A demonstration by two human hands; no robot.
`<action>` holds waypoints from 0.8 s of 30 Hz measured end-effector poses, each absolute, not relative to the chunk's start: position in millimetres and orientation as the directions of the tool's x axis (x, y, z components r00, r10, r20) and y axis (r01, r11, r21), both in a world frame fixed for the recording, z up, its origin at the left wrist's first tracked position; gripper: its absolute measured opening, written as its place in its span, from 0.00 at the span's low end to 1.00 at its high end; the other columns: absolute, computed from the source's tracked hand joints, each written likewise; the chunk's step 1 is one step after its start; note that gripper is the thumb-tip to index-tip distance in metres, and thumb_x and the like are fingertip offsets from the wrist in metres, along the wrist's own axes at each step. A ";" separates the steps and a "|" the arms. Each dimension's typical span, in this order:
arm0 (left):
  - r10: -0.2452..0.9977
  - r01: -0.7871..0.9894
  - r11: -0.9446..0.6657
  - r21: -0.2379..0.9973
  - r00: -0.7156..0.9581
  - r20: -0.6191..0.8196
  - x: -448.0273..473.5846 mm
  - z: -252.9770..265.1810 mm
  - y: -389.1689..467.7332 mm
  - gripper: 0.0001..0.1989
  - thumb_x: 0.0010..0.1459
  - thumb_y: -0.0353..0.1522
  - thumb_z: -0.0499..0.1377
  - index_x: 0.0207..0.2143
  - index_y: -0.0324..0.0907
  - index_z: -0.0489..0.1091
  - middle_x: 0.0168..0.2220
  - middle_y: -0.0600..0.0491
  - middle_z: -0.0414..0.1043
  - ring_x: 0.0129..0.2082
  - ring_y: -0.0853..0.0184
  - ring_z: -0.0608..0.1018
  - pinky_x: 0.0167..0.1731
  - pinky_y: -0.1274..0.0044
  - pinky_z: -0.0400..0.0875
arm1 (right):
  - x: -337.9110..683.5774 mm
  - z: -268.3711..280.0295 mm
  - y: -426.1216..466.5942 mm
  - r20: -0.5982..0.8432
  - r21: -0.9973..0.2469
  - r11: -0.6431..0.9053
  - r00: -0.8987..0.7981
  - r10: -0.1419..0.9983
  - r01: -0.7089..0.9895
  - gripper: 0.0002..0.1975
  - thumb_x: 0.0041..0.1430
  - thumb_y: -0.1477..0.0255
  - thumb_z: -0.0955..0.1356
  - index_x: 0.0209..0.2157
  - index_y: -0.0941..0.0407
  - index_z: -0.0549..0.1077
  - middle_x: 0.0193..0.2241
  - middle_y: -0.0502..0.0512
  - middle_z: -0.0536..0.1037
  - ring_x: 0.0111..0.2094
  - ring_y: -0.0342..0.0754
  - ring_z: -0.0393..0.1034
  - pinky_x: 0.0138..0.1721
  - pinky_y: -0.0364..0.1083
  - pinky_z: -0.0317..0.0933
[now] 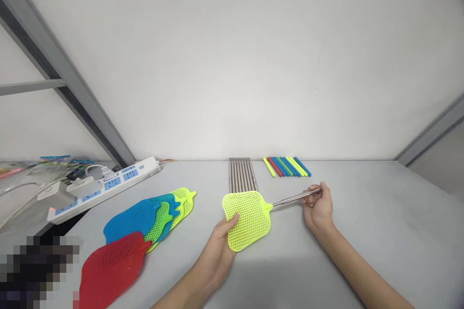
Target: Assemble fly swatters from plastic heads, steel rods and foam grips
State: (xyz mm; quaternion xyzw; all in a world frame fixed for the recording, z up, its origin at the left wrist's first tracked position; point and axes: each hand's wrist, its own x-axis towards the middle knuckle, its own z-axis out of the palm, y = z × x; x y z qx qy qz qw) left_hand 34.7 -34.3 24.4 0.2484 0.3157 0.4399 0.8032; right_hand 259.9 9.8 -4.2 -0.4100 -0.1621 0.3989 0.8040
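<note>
My left hand point(222, 246) grips a yellow fly swatter head point(249, 222) by its left edge, thumb on top and the other fingers hidden beneath. From the neck of that head a metal telescopic rod point(290, 200) runs to the right. The rod's far end is pinched in the fingers of my right hand point(319, 208). Just behind the yellow head lies a row of several metal rods point(242, 174), partly covered by it. Farther right is a row of coloured handle sleeves point(287, 167) in yellow, red, blue and green.
On the left lie overlapping swatter heads: a red one point(112, 270), a blue one point(132, 222), a green one point(162, 224) and yellow ones point(184, 198). A white power strip point(123, 181) with plugs stands behind them. A pale wall point(246, 67) bounds the grey table point(362, 212).
</note>
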 end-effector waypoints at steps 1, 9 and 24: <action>0.867 -0.556 0.487 0.674 0.405 -0.291 35.3 23.8 -35.1 0.16 0.52 0.32 0.52 0.44 0.36 0.64 0.42 0.47 0.69 0.41 0.62 0.71 0.45 0.72 0.61 | 259.8 -3.8 9.7 -0.059 -0.792 0.346 0.629 0.775 -0.502 0.15 0.50 0.62 0.59 0.17 0.56 0.62 0.05 0.43 0.53 0.10 0.38 0.47 0.15 0.40 0.49; 0.863 -0.578 0.496 0.648 0.411 -0.293 35.6 21.0 -34.6 0.17 0.51 0.31 0.53 0.44 0.36 0.64 0.42 0.46 0.69 0.42 0.62 0.70 0.45 0.72 0.61 | 260.1 -2.5 8.8 -0.083 -0.813 0.322 0.644 0.760 -0.484 0.15 0.50 0.62 0.59 0.17 0.56 0.62 0.05 0.42 0.52 0.10 0.38 0.46 0.14 0.40 0.47; 0.821 -0.575 0.566 0.591 0.459 -0.340 34.6 21.7 -40.9 0.17 0.52 0.31 0.53 0.44 0.36 0.64 0.44 0.46 0.67 0.45 0.60 0.68 0.45 0.70 0.61 | 264.2 1.2 10.3 -0.113 -0.811 0.315 0.660 0.743 -0.494 0.13 0.50 0.66 0.59 0.16 0.56 0.60 0.06 0.43 0.52 0.11 0.37 0.46 0.14 0.39 0.46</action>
